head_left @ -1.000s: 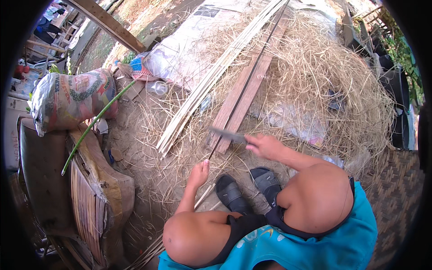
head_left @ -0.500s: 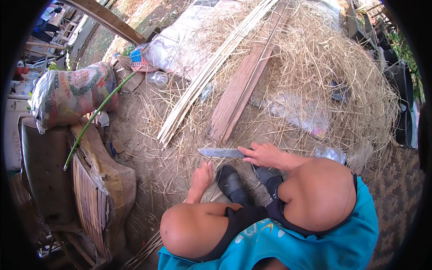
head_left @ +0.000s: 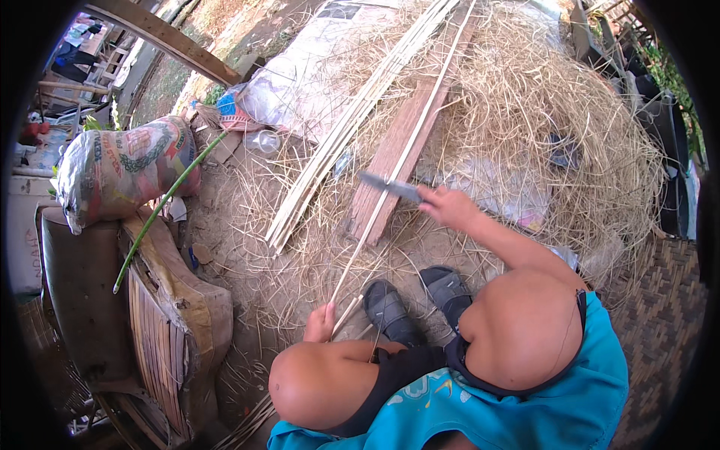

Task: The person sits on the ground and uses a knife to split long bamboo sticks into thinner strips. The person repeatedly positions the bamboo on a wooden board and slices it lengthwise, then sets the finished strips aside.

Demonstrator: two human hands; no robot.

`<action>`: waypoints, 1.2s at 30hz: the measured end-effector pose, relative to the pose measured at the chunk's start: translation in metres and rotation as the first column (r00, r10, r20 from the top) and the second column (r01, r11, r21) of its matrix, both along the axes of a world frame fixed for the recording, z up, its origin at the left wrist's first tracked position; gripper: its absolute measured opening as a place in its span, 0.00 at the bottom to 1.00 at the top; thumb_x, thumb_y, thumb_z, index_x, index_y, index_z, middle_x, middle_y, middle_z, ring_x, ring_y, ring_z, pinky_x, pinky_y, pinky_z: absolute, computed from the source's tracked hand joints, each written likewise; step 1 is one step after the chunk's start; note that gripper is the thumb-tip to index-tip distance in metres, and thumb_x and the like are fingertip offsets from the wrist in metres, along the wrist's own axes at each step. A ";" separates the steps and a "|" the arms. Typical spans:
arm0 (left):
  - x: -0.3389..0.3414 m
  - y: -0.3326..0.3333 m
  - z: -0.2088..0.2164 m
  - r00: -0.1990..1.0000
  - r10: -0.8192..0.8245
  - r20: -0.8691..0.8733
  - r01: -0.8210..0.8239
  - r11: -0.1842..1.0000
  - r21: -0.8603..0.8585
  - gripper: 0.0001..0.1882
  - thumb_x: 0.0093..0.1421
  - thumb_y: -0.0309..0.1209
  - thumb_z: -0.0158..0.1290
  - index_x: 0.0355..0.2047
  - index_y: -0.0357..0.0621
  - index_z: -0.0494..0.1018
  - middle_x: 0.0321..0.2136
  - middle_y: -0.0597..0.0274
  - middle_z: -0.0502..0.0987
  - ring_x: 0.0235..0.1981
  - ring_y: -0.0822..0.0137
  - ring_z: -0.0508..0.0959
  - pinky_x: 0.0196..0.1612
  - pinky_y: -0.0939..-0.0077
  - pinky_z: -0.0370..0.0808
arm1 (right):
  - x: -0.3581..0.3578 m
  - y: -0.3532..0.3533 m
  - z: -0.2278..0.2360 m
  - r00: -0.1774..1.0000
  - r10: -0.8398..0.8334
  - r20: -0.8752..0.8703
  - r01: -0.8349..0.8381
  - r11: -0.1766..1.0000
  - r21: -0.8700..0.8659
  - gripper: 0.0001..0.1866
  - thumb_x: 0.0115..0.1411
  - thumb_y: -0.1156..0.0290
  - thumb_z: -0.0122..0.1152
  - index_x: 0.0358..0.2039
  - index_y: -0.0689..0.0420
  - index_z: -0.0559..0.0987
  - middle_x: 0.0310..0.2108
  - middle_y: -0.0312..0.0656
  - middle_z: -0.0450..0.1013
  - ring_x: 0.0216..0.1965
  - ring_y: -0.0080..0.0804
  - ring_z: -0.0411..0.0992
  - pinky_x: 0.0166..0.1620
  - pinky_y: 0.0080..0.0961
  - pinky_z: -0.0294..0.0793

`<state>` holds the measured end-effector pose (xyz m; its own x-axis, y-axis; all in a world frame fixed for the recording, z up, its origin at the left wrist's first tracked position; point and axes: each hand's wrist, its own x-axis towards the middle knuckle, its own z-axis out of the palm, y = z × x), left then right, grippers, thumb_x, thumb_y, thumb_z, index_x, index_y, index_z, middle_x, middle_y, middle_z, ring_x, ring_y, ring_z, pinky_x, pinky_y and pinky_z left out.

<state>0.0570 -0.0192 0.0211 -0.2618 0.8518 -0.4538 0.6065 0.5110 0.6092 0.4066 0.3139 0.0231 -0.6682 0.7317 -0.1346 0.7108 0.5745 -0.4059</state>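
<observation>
My left hand (head_left: 321,322), beside my left knee, is closed on the near end of a thin pale bamboo strip (head_left: 409,146). The strip runs away from me along a brown wooden plank (head_left: 370,174) and past its far part. Farther forward, my right hand (head_left: 448,206) grips the handle of a knife (head_left: 390,186). Its grey blade lies across the strip, above the plank's near half; whether the edge bites into the strip cannot be made out. Several more pale strips (head_left: 330,142) lie bundled left of the plank.
Curly shavings (head_left: 555,97) heap up on the right, partly over pale sheeting (head_left: 495,187). At left stand a stuffed sack (head_left: 127,165), a green stalk (head_left: 169,199) and a worn, torn seat (head_left: 184,300). A woven mat (head_left: 660,315) covers the ground at right.
My right hand and the knife have moved forward over the plank. My left hand has drawn back toward my left knee, and a pale strip now shows along the plank.
</observation>
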 end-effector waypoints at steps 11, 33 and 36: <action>-0.009 0.066 -0.001 0.974 0.071 0.213 -0.082 0.996 0.045 0.23 0.72 0.43 0.48 0.29 0.35 0.76 0.18 0.58 0.73 0.22 0.67 0.73 0.29 0.66 0.70 | -0.032 -0.007 -0.007 0.976 -0.054 -0.213 0.049 0.998 -0.026 0.24 0.71 0.48 0.49 0.61 0.47 0.71 0.35 0.54 0.77 0.35 0.56 0.79 0.41 0.49 0.80; 0.020 0.078 -0.017 0.948 -0.170 -0.271 0.195 0.978 0.068 0.19 0.73 0.45 0.41 0.35 0.40 0.67 0.23 0.34 0.77 0.28 0.32 0.79 0.31 0.38 0.73 | -0.023 -0.037 0.016 0.971 0.237 0.015 -0.235 0.970 -0.059 0.27 0.71 0.46 0.48 0.65 0.43 0.69 0.34 0.53 0.77 0.37 0.52 0.80 0.42 0.47 0.82; 0.011 0.046 -0.007 0.894 -0.197 -0.402 0.203 0.979 -0.030 0.18 0.74 0.45 0.41 0.35 0.43 0.66 0.22 0.34 0.78 0.26 0.31 0.79 0.30 0.35 0.73 | 0.020 0.068 -0.001 0.948 -0.312 0.055 0.317 0.935 -0.158 0.24 0.72 0.47 0.47 0.59 0.47 0.72 0.33 0.51 0.77 0.34 0.46 0.80 0.38 0.44 0.82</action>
